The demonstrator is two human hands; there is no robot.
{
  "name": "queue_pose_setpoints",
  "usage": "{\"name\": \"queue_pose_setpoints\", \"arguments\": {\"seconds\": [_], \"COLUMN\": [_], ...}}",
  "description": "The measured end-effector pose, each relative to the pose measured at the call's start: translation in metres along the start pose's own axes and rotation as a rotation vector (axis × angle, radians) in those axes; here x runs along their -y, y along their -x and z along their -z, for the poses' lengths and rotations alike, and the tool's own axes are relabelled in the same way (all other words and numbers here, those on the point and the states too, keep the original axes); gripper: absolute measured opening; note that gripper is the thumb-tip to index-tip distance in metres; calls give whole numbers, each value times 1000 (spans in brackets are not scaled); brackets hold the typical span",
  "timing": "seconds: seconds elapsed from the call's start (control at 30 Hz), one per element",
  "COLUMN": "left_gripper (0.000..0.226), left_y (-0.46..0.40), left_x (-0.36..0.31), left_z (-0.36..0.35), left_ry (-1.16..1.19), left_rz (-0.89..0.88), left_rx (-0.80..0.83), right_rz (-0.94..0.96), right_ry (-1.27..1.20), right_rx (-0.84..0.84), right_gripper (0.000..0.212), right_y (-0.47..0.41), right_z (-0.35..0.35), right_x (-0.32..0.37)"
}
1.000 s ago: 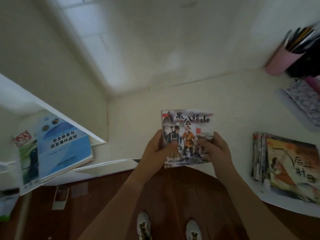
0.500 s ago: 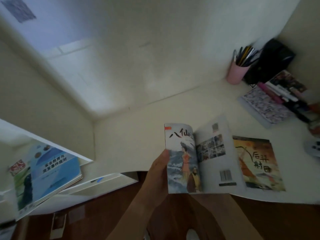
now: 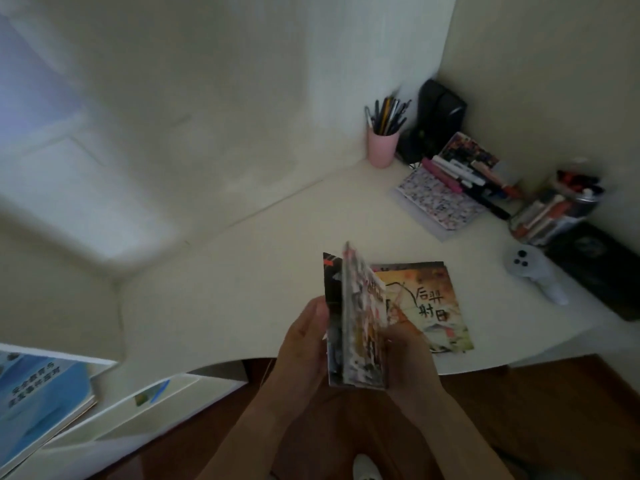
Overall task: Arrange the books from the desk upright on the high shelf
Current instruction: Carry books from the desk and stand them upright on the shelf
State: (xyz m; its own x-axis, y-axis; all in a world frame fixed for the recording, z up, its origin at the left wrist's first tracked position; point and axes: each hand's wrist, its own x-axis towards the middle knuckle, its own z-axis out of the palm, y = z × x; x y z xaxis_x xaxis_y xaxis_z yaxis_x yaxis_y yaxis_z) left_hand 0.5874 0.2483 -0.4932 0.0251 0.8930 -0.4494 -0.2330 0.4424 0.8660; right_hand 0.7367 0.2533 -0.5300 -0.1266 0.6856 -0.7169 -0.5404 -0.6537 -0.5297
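Colours on the pale tabletop [image 3: 263,258]

Pink pen cup [image 3: 381,147]; orange-yellow painted book cover [image 3: 433,303] with black characters; notebook [image 3: 438,199] in a pink-and-white speckled pattern; black case [image 3: 441,112]; blue booklet [image 3: 41,396]; white controller [image 3: 530,268]; red-brown wooden floor [image 3: 554,410].

Both forearms are bare right up to the near edge of view, with no sleeve, watch or ring to be seen on the left hand [image 3: 304,344] or the right hand [image 3: 408,362], and a white shoe [image 3: 367,469] pokes out below.
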Motion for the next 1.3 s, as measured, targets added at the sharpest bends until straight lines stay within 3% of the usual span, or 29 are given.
{"name": "queue_pose_setpoints", "arguments": {"seconds": [0.13,0.2,0.33,0.43,0.57,0.67,0.8,0.9,0.97,1.03,1.07,1.17,1.3], "left_gripper": [19,16,23,23,22,16,16,18,31,55,55,42,29], "left_y": [-23,-44,-76,-83,-85,-85,-83,-83,-79,-72,-66,-36,26], "left_x": [20,38,61,71,82,89,88,77,68,63,60,46,25], "left_z": [-19,-30,-56,-64,-63,-61,-50,-39,-30,-11,4,65,167], "left_ry": [-198,-374,-859,-1060,-976,-965,-865,-722,-569,-427,-395,-438,-487], "left_rz": [-36,-37,-109,-161,-108,-66,-18,52,141,155,133,28,-67], "left_rx": [-101,-149,-211,-243,-237,-223,-203,-99,-75,-174,-233,-389,-607], "right_rz": [270,411,434,371,259,273,285,256,387,648,736,828,881], "right_ry": [414,641,1037,1263,1308,1335,1368,1383,1476,1430,1380,1331,1317], "right_rx": [-389,-463,-544,-593,-550,-530,-510,-550,-598,-483,-354,-24,223], "right_gripper": [28,36,54,64,52,36,31,45,64,57,48,37,32], "right_y": [-9,-14,-39,-55,-65,-63,-63,-62,-58,-49,-44,-32,-20], "right_z": [48,69,94,96,103,99,84,77,65,39,23,-33,-121], "right_x": [21,36,54,56,54,47,33,28,16,-5,-17,-56,-115]}}
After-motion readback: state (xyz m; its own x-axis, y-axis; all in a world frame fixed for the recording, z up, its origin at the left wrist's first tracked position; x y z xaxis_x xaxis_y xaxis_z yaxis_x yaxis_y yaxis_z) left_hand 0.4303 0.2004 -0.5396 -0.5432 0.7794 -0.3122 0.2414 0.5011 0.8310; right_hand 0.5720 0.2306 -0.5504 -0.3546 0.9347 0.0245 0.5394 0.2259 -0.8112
